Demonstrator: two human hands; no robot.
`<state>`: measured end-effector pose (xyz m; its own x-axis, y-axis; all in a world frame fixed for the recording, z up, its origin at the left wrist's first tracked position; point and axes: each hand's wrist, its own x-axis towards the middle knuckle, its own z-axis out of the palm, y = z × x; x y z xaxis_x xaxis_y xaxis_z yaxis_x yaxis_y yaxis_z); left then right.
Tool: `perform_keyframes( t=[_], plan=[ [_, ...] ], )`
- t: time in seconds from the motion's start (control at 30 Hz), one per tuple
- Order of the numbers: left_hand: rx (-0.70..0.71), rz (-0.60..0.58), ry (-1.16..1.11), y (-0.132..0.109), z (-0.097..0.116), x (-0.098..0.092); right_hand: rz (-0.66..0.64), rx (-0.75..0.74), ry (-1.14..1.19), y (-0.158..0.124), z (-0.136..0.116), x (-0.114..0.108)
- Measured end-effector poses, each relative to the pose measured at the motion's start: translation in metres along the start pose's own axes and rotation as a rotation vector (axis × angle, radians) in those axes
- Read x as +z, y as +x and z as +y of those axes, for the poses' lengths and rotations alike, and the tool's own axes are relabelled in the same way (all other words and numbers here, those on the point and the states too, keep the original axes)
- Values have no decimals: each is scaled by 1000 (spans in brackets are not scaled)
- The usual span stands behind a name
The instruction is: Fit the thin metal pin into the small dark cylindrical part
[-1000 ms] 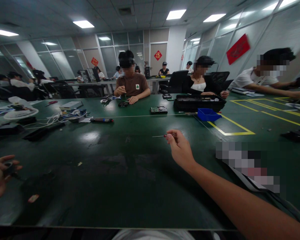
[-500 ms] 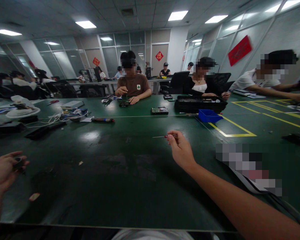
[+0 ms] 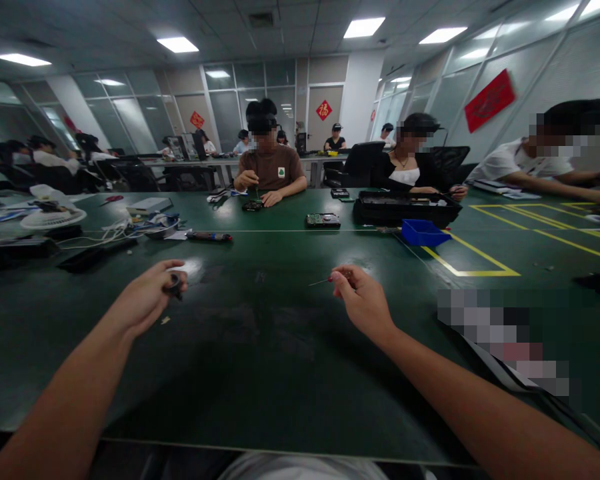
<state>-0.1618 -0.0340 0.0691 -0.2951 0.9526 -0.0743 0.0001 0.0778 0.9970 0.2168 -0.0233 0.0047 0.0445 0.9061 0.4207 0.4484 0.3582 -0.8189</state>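
Observation:
My left hand [image 3: 147, 293] is over the left-middle of the green table [image 3: 240, 373]. Its fingers are closed on a small dark rounded part [image 3: 175, 285], whose exact kind I cannot make out. Across from it, my right hand [image 3: 365, 300] grips a screwdriver [image 3: 322, 282] near its reddish handle end. The thin metal shaft points left, toward the space between my hands. Most of the handle is hidden by the fingers.
Beyond my hands lie an electric screwdriver-like tool [image 3: 209, 237], an opened hard drive [image 3: 323, 220], a blue bin [image 3: 425, 233] and a long black casing [image 3: 407, 208]. Cables and a white fan part [image 3: 55, 219] crowd the left. Co-workers sit opposite, one in a brown shirt [image 3: 275, 167].
My left hand has swung in from the far left toward the middle with the dark part. My right hand stays about in place, the screwdriver tip dipping slightly.

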Motion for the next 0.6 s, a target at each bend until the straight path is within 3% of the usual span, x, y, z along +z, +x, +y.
perform_keyframes(
  t=[0.27,0.37,0.5,0.6],
  plan=[
    [51,-384,9,-2,-16,107,-10,-26,46,-1,6,3],
    [161,-475,194,-8,-25,139,-37,-10,19,-1,5,2],
    [337,-518,451,-15,-46,170,-37,-32,-55,-2,-3,-1],
    [410,-573,510,-16,-64,178,-21,-40,-50,-4,-7,-2]
  ],
)
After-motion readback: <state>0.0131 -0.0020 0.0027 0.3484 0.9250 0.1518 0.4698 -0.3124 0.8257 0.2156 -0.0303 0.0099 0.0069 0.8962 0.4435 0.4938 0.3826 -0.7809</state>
